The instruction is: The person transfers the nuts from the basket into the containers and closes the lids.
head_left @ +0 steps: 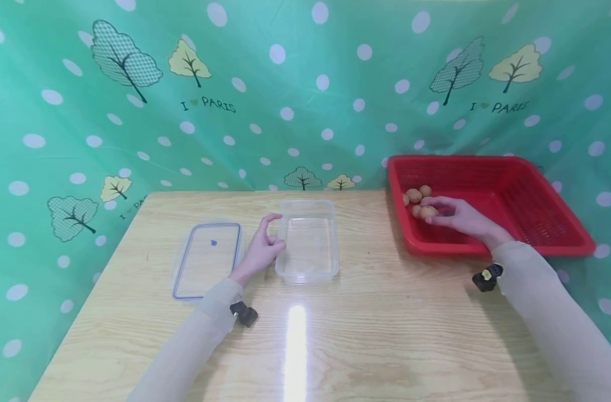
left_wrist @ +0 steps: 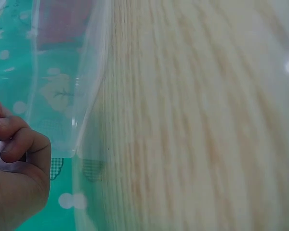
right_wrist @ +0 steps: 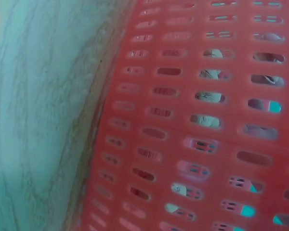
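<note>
Inside the red basket (head_left: 418, 247), at its left end, lie several small round brown walnuts (head_left: 414, 195). My right hand (head_left: 461, 216) reaches in over the basket's front rim, with thumb and fingers around one walnut (head_left: 428, 212). My left hand (head_left: 260, 251) is at the left side of a clear plastic container (head_left: 308, 276). Its index finger and thumb are spread apart, their tips right at the container's wall, while the other fingers bend toward the palm. The left wrist view shows those bent fingers (left_wrist: 31, 144) beside the clear wall. In the right wrist view, the basket's slotted wall (right_wrist: 183, 130) hides the right hand.
A clear lid (head_left: 207, 273) with a blue seal lies on the wooden table (head_left: 366, 335), left of the container and beside my left forearm. Behind the table hangs a green dotted cloth (head_left: 305, 100). Light reflects in a bright strip on the tabletop.
</note>
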A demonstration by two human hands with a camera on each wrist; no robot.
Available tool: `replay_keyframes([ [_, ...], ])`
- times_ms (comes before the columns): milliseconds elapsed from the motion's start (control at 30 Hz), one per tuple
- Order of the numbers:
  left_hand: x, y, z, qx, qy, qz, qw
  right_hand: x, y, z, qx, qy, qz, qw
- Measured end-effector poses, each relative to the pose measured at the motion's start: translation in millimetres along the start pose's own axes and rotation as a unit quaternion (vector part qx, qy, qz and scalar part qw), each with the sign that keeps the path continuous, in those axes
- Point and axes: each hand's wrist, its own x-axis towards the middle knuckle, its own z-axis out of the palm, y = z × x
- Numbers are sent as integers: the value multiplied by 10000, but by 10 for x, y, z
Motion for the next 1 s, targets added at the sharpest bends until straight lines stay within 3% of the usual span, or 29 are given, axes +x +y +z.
replay_keyframes([
  [167,17,29,6,-102,-109,-63,9999,-28,-36,-13,-47,43,156,9999],
  [300,-37,185,40,-134,-158,-77,9998,-41,-33,-8,-35,106,46,9999],
  [400,-83,299,69,-81,-123,-43,9999,-39,-24,-6,-46,192,-69,9998],
  [600,-104,346,107,15,35,-39,10000,-78,-53,-8,-19,315,-45,9995],
  [767,-109,344,122,53,83,-87,9999,-144,-111,-10,-49,330,-27,9994],
  [1000,39,3,117,166,301,222,9992,-213,-353,11,97,524,-183,9984],
])
